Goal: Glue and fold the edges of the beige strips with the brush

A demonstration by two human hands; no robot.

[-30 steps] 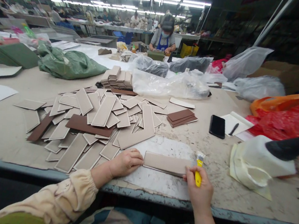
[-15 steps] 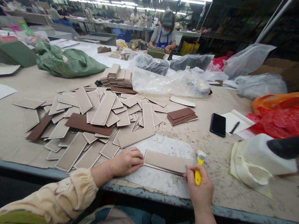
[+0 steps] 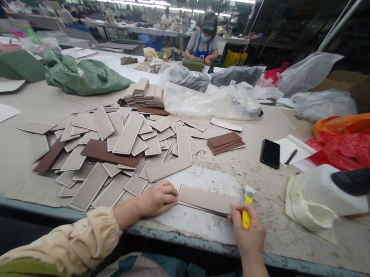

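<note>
A beige rectangular strip [image 3: 206, 199] lies flat on a white glue-stained board [image 3: 199, 224] near the table's front edge. My left hand [image 3: 156, 198] is curled with its fingertips pressed on the strip's left end. My right hand [image 3: 247, 232] is closed round a yellow-handled brush [image 3: 247, 205] whose bristles point away from me, and its fingertips touch the strip's right end.
Many beige and brown strips [image 3: 118, 148] lie spread to the left. A brown stack [image 3: 225, 143], a black phone [image 3: 270, 154], a white glue container [image 3: 327, 198] and plastic bags [image 3: 210, 102] lie beyond. Another person [image 3: 203, 43] works at a far table.
Both hands stay at the ends of the strip, almost unmoved; the view has shifted slightly.
</note>
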